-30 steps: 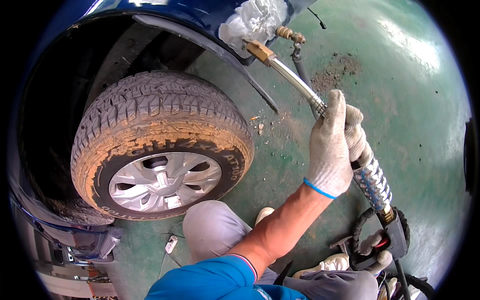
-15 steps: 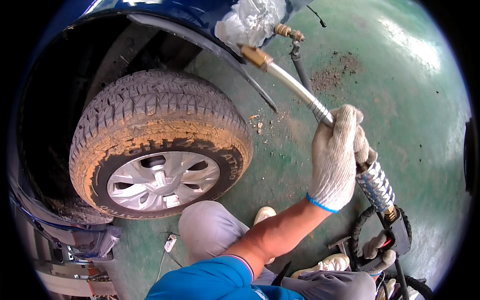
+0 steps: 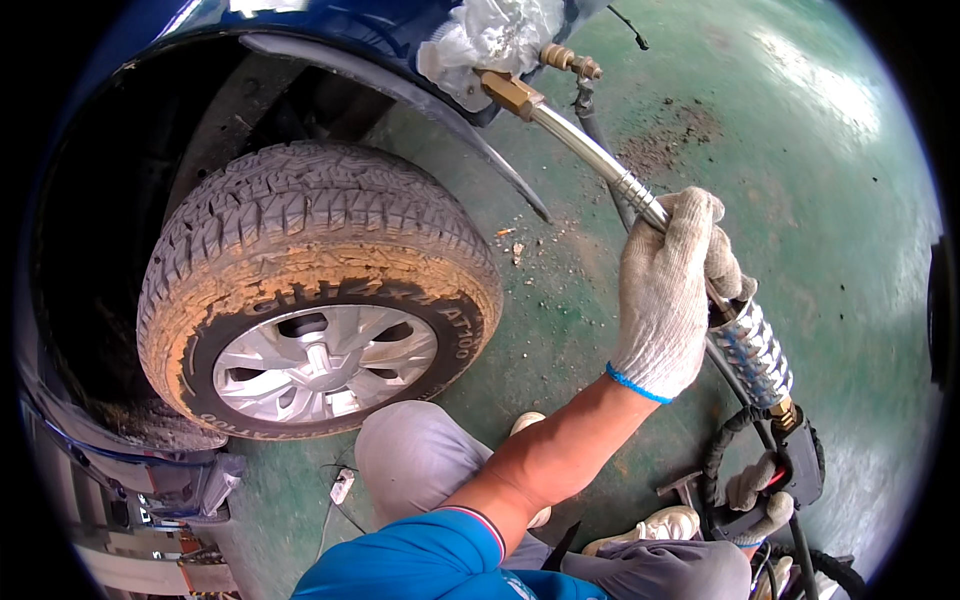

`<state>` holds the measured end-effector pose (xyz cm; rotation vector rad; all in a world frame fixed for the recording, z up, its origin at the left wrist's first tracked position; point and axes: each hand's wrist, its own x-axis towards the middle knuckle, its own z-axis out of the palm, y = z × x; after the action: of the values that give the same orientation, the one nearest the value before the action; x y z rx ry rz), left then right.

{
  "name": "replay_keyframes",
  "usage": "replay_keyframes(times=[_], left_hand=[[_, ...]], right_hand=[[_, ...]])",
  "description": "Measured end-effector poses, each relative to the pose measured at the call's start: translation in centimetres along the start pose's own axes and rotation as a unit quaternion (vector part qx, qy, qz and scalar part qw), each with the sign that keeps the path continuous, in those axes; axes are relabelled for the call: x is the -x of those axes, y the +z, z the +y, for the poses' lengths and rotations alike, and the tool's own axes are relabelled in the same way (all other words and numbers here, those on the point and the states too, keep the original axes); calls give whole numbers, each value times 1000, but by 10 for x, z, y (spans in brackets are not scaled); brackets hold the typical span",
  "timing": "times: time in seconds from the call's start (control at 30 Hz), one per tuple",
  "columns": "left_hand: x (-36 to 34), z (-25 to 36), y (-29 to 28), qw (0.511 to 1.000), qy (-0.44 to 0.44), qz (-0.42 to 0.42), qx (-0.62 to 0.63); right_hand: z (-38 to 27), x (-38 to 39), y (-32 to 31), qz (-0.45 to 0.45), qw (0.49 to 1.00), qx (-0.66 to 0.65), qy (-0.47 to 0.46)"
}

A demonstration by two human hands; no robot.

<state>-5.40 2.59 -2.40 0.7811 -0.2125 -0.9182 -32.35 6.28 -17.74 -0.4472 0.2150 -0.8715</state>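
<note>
My left hand (image 3: 662,295), in a white knit glove, is closed round the metal tube (image 3: 590,150) of a long tool. Its brass tip (image 3: 507,93) lies at the lower edge of crumpled whitish material (image 3: 497,35) on the blue car's body (image 3: 370,25); whether they touch I cannot tell. Below that hand the tool has a patterned silver sleeve (image 3: 752,350). At lower right my right hand (image 3: 760,495), also gloved, is wrapped round the tool's dark handle (image 3: 798,455) with a red trigger. A brass fitting (image 3: 570,60) on a dark hose sits just right of the whitish material.
A muddy tire with silver wheel (image 3: 320,360) stands in the dark wheel arch (image 3: 110,200). Scattered debris (image 3: 670,130) lies on the green floor. Black hoses (image 3: 840,565) are at lower right, and a small white object (image 3: 342,485) with a cable lies near my bent knees.
The tool's brass tip has shifted a little up and to the left. My left hand dipped slightly half a second ago and is higher again now, still on the tube.
</note>
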Motion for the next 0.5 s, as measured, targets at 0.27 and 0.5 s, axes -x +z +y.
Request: replay_keyframes(times=[0.27,0.5], left_hand=[[10,-34,-7,996,13,-84,-34],[-29,25,-7,990,39,-92,-96]], right_hand=[[-5,3,-9,-13,1000,-6,18],[-3,9,-14,18,1000,-7,12]])
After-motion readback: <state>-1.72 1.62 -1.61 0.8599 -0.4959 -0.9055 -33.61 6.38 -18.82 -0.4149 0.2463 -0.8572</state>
